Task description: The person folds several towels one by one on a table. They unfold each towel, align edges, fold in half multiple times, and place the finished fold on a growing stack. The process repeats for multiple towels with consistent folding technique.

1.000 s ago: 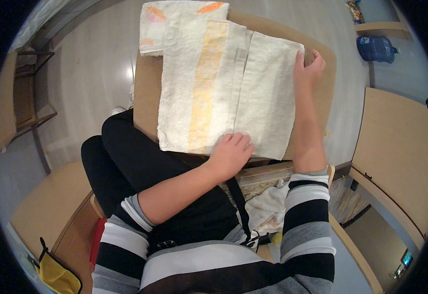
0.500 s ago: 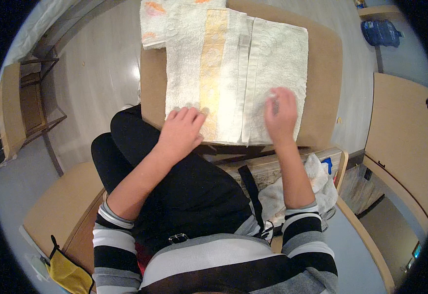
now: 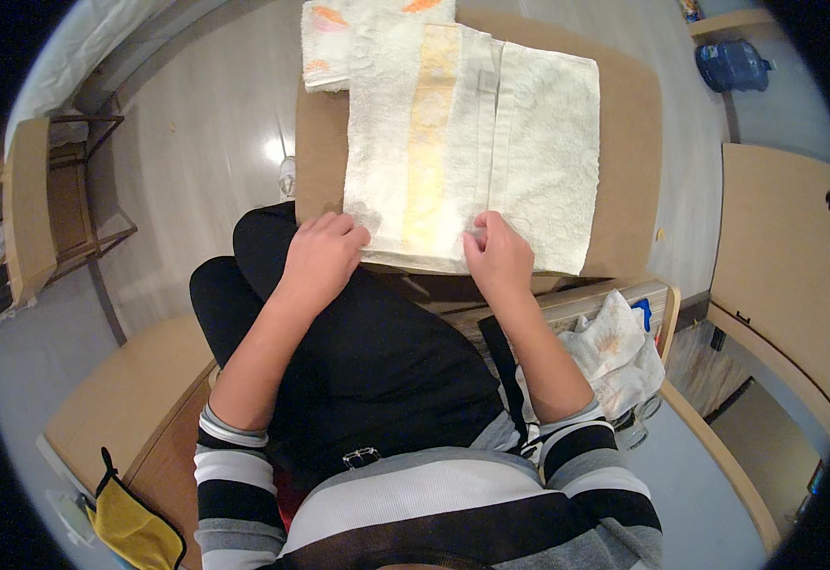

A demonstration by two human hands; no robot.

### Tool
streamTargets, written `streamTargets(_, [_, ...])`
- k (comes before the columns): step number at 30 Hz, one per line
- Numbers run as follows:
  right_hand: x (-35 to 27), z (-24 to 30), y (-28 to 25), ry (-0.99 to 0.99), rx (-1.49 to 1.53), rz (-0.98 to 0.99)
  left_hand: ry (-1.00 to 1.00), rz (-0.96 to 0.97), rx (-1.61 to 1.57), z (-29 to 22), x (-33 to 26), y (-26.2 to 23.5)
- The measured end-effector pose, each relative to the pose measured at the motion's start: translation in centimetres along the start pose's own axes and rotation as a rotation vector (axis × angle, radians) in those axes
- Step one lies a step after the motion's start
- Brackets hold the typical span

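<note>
A pale wood-look floor (image 3: pixel 196 123) spreads around a brown tabletop (image 3: pixel 629 161) with rounded corners, and a blue water jug (image 3: pixel 733 65) lies well apart at the upper right. On the tabletop, close to the seated person, a white towel (image 3: pixel 548 142) lies mostly flat, with a yellow band (image 3: pixel 431 133) running down it and a hemmed line to the right of that band; whether two pieces meet there or one is folded is unclear. The left hand (image 3: pixel 324 252) rests on the near left corner with fingers curled, and the right hand (image 3: pixel 500 249) is bent over the near edge right of the yellow band, thumb close to forefinger. I cannot tell whether either one truly pinches the cloth. The looped pile looks soft, light and limp, hardly slippery or fragile, so it would likely sag between supports and crease easily. The thicker hems and corners seem the surest places to hold, with the hands spread wide along one edge to keep the cloth straight.
</note>
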State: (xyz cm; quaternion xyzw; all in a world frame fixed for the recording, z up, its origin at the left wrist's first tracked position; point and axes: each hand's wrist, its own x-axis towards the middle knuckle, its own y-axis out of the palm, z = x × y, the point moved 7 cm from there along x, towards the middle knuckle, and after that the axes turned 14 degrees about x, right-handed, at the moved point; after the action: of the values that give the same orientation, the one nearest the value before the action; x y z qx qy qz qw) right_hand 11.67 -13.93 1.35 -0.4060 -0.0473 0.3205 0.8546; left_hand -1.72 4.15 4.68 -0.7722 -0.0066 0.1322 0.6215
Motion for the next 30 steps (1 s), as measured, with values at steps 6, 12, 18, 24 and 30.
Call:
streamTargets(6, [-0.4, 2.7, 1.1, -0.211, 0.115, 0.028, -0.084, -0.078, -0.015, 0.0, -1.9, -1.8])
streamTargets(12, [-2.4, 5.4, 1.7, -0.501, 0.065, 0.129, -0.138, -0.031, 0.089, 0.3, -2.1, -1.6])
streamTargets(18, [-2.4, 5.6, 1.4, -0.576, 0.157, 0.048, -0.172, -0.033, 0.131, 0.0, -2.3, -1.9])
streamTargets(24, [1.0, 6.3, -0.9, -0.573, 0.231, -0.057, -0.157, -0.029, 0.103, 1.4, -1.9, -2.5])
streamTargets(30, [11.9, 9.7, -2.8, -0.651, 0.223, -0.268, -0.388, -0.185, 0.043, 2.5, 1.8, -1.2])
